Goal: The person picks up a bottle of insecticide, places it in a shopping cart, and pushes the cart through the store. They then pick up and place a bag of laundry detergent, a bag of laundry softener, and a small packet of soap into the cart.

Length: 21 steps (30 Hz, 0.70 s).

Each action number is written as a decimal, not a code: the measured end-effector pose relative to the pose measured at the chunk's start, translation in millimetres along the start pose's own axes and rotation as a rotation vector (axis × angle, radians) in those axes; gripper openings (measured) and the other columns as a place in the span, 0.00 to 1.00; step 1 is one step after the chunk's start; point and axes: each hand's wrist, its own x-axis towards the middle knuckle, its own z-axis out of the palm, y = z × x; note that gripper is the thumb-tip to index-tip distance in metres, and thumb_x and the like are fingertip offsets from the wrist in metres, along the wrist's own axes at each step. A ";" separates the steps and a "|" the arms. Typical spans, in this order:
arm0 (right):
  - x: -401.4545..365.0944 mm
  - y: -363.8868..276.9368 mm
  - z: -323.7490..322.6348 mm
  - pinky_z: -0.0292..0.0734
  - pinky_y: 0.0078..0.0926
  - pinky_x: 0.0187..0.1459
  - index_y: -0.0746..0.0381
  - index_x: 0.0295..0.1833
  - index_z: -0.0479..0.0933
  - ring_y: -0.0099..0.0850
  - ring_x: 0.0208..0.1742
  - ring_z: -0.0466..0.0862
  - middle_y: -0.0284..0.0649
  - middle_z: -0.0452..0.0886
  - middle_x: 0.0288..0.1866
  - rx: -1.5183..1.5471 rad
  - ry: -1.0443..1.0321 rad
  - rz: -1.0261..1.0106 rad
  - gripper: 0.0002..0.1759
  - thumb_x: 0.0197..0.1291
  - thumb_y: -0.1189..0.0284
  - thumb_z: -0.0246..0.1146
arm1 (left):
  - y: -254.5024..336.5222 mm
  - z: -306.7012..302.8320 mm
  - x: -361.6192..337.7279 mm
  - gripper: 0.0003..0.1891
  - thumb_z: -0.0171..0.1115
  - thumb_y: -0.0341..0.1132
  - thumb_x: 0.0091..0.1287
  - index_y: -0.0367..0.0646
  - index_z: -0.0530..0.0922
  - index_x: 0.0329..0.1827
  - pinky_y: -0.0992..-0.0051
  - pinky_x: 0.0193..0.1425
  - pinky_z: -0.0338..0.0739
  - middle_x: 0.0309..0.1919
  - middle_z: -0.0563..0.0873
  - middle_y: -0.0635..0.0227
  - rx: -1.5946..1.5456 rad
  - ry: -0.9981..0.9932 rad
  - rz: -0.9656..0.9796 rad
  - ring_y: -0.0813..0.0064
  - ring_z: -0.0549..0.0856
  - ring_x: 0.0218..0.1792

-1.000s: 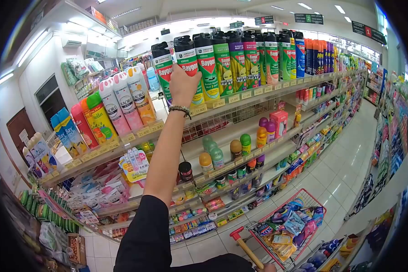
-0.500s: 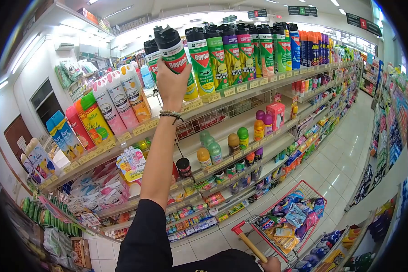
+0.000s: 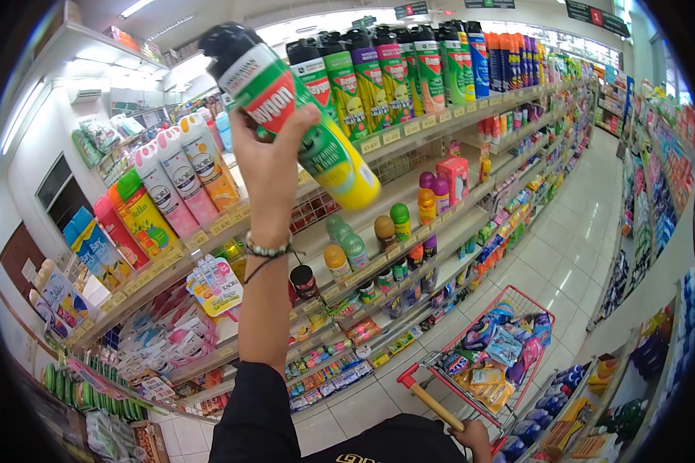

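Note:
My left hand [image 3: 269,174], a beaded bracelet on its wrist, is wrapped round a Baygon insect spray can [image 3: 333,158]. The can is green and yellow with a black cap, and leans with its cap to the upper left, clear of the shelf. Behind it, a row of similar spray cans [image 3: 364,85] stands on the top shelf. At the lower right, my right hand [image 3: 475,438] grips the wooden handle [image 3: 434,399] of a shopping cart. Bright packets [image 3: 506,347] fill the cart's red-edged basket [image 3: 530,299].
Air freshener cans [image 3: 158,193] line the shelf on the left. Lower shelves carry roll-on bottles [image 3: 354,251] and small packs. A tiled aisle [image 3: 564,231] runs to the back right, with another stocked shelf [image 3: 649,224] along its far side.
My left hand has lifted the spray can off the top shelf and drawn it closer, tilting it further. My right hand stays on the cart handle.

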 end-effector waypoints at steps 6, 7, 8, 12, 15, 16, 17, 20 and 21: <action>1.8 3.6 1.8 0.84 0.45 0.46 0.57 0.43 0.89 0.49 0.38 0.89 0.51 0.88 0.33 0.011 -0.030 -0.039 0.30 0.52 0.40 0.70 | -32.6 50.0 -99.5 0.31 0.80 0.33 0.56 0.37 0.71 0.58 0.71 0.51 0.84 0.46 0.84 0.64 -0.181 -0.228 -0.381 0.75 0.86 0.44; 4.2 9.4 6.0 0.84 0.45 0.46 0.57 0.44 0.89 0.49 0.39 0.89 0.51 0.88 0.34 0.001 -0.040 -0.038 0.31 0.53 0.39 0.70 | -36.8 59.5 -119.5 0.31 0.80 0.33 0.56 0.37 0.71 0.58 0.71 0.51 0.84 0.46 0.84 0.64 -0.208 -0.243 -0.404 0.75 0.86 0.44; 2.0 11.2 3.7 0.84 0.45 0.46 0.57 0.44 0.89 0.49 0.39 0.89 0.51 0.88 0.34 0.006 -0.041 -0.003 0.31 0.53 0.39 0.70 | -39.3 67.6 -139.6 0.29 0.78 0.31 0.56 0.38 0.71 0.57 0.72 0.50 0.83 0.44 0.84 0.66 -0.248 -0.315 -0.518 0.75 0.86 0.44; -6.8 -3.5 -20.3 0.83 0.42 0.46 0.60 0.45 0.88 0.49 0.40 0.89 0.50 0.88 0.35 0.085 -0.076 -0.099 0.33 0.55 0.38 0.69 | -69.6 91.5 -219.3 0.22 0.69 0.26 0.54 0.40 0.74 0.52 0.74 0.45 0.81 0.40 0.83 0.70 -0.592 -0.564 -0.896 0.78 0.84 0.38; -13.9 -0.9 -24.3 0.82 0.40 0.48 0.62 0.48 0.86 0.44 0.43 0.89 0.47 0.89 0.38 0.219 -0.037 -0.156 0.31 0.59 0.43 0.69 | -74.4 112.1 -272.8 0.20 0.66 0.25 0.54 0.41 0.74 0.52 0.73 0.43 0.82 0.36 0.83 0.70 -0.725 -0.549 -1.041 0.77 0.84 0.35; -13.9 0.2 -28.9 0.82 0.39 0.48 0.63 0.50 0.86 0.41 0.44 0.89 0.45 0.89 0.41 0.329 0.006 -0.226 0.29 0.62 0.46 0.69 | -77.5 117.0 -287.1 0.20 0.66 0.25 0.54 0.41 0.74 0.52 0.73 0.43 0.82 0.36 0.83 0.70 -0.737 -0.563 -1.056 0.77 0.84 0.35; -23.2 -17.8 -54.2 0.81 0.38 0.48 0.64 0.49 0.85 0.40 0.45 0.89 0.47 0.89 0.41 0.428 0.063 -0.233 0.29 0.64 0.46 0.67 | -81.0 120.9 -301.4 0.19 0.67 0.26 0.56 0.41 0.75 0.51 0.74 0.42 0.81 0.35 0.83 0.70 -0.743 -0.547 -1.172 0.77 0.85 0.35; -12.1 -22.5 -61.4 0.78 0.32 0.54 0.64 0.61 0.79 0.34 0.54 0.85 0.44 0.86 0.53 0.969 0.259 -0.244 0.27 0.73 0.52 0.60 | -71.5 131.7 -329.2 0.15 0.68 0.29 0.61 0.43 0.76 0.49 0.75 0.40 0.81 0.34 0.83 0.71 -0.702 -0.539 -1.348 0.78 0.85 0.34; -27.0 -46.0 -88.5 0.76 0.30 0.57 0.64 0.68 0.73 0.33 0.59 0.82 0.43 0.83 0.59 1.303 0.215 -0.287 0.27 0.75 0.55 0.58 | -68.3 134.7 -334.9 0.13 0.70 0.31 0.64 0.44 0.76 0.48 0.75 0.39 0.81 0.33 0.83 0.72 -0.649 -0.524 -1.377 0.79 0.85 0.34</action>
